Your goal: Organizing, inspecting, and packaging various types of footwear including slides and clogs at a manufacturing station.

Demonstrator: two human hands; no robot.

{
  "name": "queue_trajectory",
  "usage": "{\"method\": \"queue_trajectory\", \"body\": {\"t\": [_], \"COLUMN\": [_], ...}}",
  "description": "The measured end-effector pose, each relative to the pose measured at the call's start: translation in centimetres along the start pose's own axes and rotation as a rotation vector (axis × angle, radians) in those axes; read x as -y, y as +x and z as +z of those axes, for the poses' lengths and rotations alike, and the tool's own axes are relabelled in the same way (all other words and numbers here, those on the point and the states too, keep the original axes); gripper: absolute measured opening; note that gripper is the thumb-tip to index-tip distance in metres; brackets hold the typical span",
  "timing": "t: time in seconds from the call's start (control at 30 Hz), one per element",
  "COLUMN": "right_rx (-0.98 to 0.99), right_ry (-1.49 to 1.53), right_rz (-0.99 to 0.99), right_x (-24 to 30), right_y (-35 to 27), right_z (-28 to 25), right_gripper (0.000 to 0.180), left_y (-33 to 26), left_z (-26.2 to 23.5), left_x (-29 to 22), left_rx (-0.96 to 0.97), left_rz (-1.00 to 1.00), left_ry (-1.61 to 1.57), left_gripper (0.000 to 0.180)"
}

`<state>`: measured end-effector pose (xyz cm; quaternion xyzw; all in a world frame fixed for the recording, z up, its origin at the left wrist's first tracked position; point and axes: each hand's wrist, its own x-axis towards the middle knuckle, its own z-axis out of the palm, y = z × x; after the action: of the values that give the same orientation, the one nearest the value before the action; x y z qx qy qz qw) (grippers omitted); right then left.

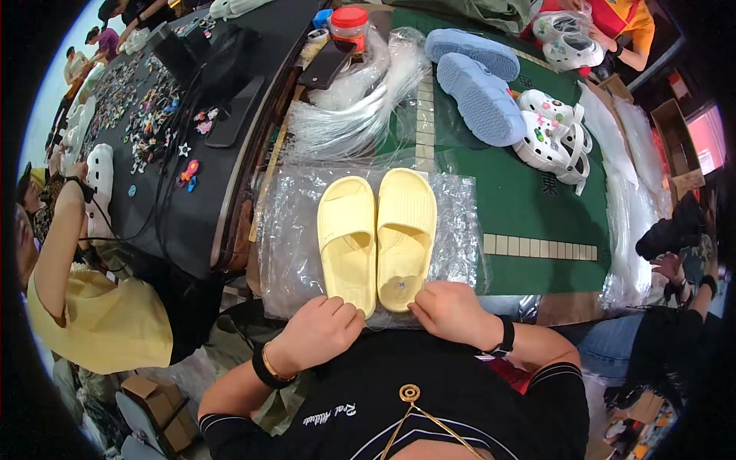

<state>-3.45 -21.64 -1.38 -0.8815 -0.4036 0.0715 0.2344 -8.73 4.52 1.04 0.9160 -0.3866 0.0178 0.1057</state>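
Two pale yellow slide sandals, a left slide [347, 253] and a right slide [405, 238], lie side by side with toes pointing away. Under them is a clear plastic bag [287, 230], crinkled and flat on the table. My left hand [326, 331] is closed at the heel of the left slide, fingers curled over its near edge. The heel of the right slide is pinched by my right hand [452, 313] at its outer corner. A round sticker [401, 285] shows on that heel. My fingertips are partly hidden, so whether they also catch the plastic cannot be made out.
Beyond are loose clear bags [345, 123], a dark phone [327, 65] and a red-lidded jar [349, 31]. Blue slides [479, 96] and white clogs [548, 138] lie on the green mat [537, 222]. Co-workers sit around; a black table [215, 161] at left holds small charms.
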Motion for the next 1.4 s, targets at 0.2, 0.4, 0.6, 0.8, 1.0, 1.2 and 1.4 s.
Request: {"method": "queue_trajectory", "body": {"t": [0.2,0.4,0.6,0.8,1.0,1.2,1.4], "right_rx": [-0.085,-0.078,-0.150,-0.236,-0.237,-0.250,-0.270], "right_ry": [0.019,0.042,0.000,-0.122,-0.222,-0.208,-0.242], "right_rz": [-0.203,-0.292,-0.277,-0.141,0.001,0.089,0.108], "right_x": [0.6,1.3,1.1,-0.1,-2.6,-3.2,-3.4], "right_y": [0.5,0.7,1.5,2.7,4.4,5.2,5.0], "right_z": [-0.2,0.0,-0.6,0.1,1.4,2.0,2.3], "right_gripper": [0.022,0.025,0.024,0.017,0.013,0.015,0.014], "left_y": [-0.5,-0.6,-0.3,0.6,1.8,2.2,5.4], "left_z": [1.2,1.9,1.3,3.1,3.7,2.7,1.9], "left_x": [1.1,1.8,2.7,4.7,4.3,4.0,9.2], "left_rx": [-0.029,0.028,-0.025,-0.132,-0.203,-0.290,-0.575], "left_rz": [-0.029,0.019,-0.037,-0.209,-0.343,-0.368,-0.631], "left_ry": [-0.027,-0.038,-0.010,0.074,-0.021,-0.150,-0.305], "left_gripper": [0.007,0.014,0.019,0.027,0.043,0.027,0.012]}}
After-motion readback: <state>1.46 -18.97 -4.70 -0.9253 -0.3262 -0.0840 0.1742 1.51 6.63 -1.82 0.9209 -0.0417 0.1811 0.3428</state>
